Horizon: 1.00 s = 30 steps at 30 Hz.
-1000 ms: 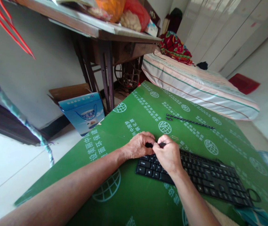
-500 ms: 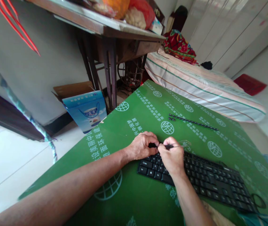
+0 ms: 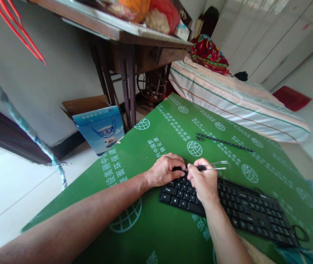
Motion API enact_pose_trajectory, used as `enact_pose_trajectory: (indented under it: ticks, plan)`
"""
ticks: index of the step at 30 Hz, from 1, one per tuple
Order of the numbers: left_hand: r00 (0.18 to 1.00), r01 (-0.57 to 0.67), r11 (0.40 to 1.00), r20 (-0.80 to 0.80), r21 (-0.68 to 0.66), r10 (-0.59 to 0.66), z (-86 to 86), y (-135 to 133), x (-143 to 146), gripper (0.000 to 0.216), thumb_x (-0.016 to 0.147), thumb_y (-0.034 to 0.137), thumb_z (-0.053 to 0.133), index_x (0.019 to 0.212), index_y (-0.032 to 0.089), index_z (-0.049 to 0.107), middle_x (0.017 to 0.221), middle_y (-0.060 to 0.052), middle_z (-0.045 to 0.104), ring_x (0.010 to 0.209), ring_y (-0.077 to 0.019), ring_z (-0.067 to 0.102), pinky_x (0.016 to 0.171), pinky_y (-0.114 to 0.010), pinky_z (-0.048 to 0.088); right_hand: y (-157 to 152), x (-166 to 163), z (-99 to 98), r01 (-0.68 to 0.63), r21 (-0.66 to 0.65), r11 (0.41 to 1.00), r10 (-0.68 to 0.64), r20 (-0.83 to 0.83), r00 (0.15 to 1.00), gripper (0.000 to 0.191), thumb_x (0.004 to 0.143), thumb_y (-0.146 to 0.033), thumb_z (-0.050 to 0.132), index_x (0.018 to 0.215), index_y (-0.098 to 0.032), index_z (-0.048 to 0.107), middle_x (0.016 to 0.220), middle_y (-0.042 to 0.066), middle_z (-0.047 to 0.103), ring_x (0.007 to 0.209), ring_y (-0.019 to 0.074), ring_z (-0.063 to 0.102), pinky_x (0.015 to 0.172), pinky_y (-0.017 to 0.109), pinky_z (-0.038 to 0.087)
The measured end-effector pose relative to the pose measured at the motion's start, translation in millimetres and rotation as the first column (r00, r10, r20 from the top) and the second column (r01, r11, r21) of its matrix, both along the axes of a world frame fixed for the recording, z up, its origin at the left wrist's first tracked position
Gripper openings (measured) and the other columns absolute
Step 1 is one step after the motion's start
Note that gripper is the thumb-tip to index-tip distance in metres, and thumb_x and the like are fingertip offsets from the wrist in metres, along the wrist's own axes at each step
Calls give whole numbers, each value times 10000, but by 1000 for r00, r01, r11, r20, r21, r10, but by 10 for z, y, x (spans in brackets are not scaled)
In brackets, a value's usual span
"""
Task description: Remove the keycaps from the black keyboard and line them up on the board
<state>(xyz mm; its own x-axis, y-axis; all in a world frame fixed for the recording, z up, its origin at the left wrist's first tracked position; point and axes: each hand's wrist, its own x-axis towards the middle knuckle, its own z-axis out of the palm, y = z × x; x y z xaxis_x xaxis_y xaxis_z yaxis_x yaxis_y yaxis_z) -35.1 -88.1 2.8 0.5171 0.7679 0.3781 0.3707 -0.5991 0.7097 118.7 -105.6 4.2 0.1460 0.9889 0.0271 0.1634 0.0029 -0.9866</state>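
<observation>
Two pinches, keyboard beneath fingers: right hand grips wire keycap puller, left hand dark piece, likely for steadiness.

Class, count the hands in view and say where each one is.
2: the left hand at the far left corner of the keyboard, and the right hand beside it, holding a black-handled wire tool.

Bare left hand, right hand (forearms likewise).
</observation>
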Motion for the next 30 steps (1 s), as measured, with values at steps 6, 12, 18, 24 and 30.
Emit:
enact_pose_trajectory:
  ticks: [6,12,18,24,30]
  plan:
    - [998,49,998,47,-49,-47,51,5,-4,98,769,180,607,846,150,660,973,-83,657,954,-181,566,896,-323,414,-40,14,38,-89,23,996,90,-57,994,234,751,-297,615,655,-189,432,449,-66,542,297,50,403,305,134,279]
    - [997,48,992,72,-114,-40,47,28,-5,98,747,162,622,843,159,641,954,-62,658,923,-171,576,877,-310,425,-52,34,11,-83,60,995,86,-50,995,234,758,-305,623,665,-183,446,472,-60,557,307,47,412,321,139,307]
    - [995,42,991,91,-130,-30,24,40,-11,111,739,166,627,849,162,637,958,-57,659,928,-175,573,881,-315,422,-61,14,-2,-51,67,996,54,-53,997,247,744,-331,638,675,-181,455,493,-47,577,313,51,423,324,144,310]
    - [996,27,990,91,-138,-14,36,37,-13,84,748,170,611,828,162,634,945,-53,664,921,-174,574,879,-322,423,-80,-13,22,-24,84,996,30,-71,997,267,739,-370,641,692,-178,461,515,-37,589,324,54,437,329,146,306]
    - [996,1,989,87,-151,12,13,47,-19,50,748,178,609,789,155,625,959,-61,665,935,-181,575,868,-323,430,-116,14,119,19,140,990,-23,27,999,286,789,-427,571,689,-176,479,531,-35,574,367,68,461,393,177,370]
